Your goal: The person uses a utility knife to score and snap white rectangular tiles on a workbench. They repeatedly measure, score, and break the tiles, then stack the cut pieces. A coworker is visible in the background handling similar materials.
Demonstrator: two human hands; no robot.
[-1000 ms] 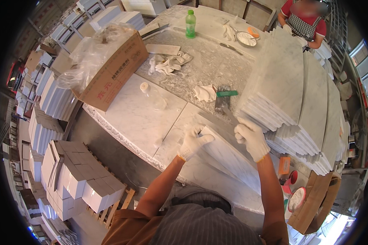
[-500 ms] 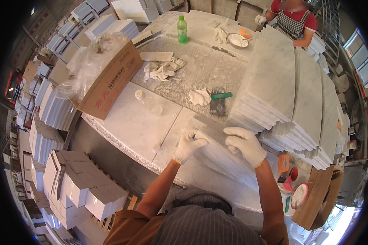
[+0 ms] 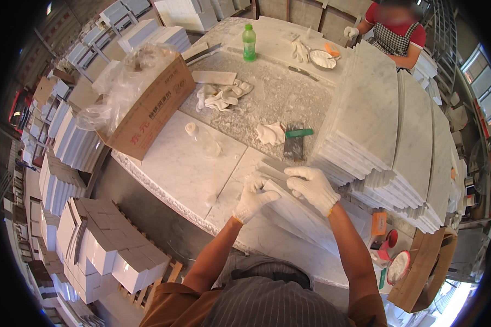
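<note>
A long white marble slab [image 3: 305, 215] with grey veining stands tilted on its edge on the work surface in front of me. My left hand [image 3: 251, 199], in a white knit glove, grips its far left end, with the thumb along the near face and the fingers partly hidden behind. My right hand [image 3: 313, 188], gloved alike, is over the slab's upper edge close to the left one. Its fingers are bent in toward the thumb; whatever lies between them is hidden. Another marble piece [image 3: 273, 167] lies just beyond the left hand.
Stacked marble slabs [image 3: 360, 109] rise at the right. A clear bottle [image 3: 206, 143] lies left of a crumpled cloth [image 3: 270, 133] and a green-handled scraper [image 3: 298, 133]. A cardboard box [image 3: 147, 111], a green bottle [image 3: 249, 43] and a bowl of white paste [image 3: 323, 59] stand farther back. A co-worker [image 3: 395, 32] is far right.
My right hand has slid left along the slab, nearer to my left hand. The left hand keeps its hold on the slab's end. The whole view has shifted slightly.
</note>
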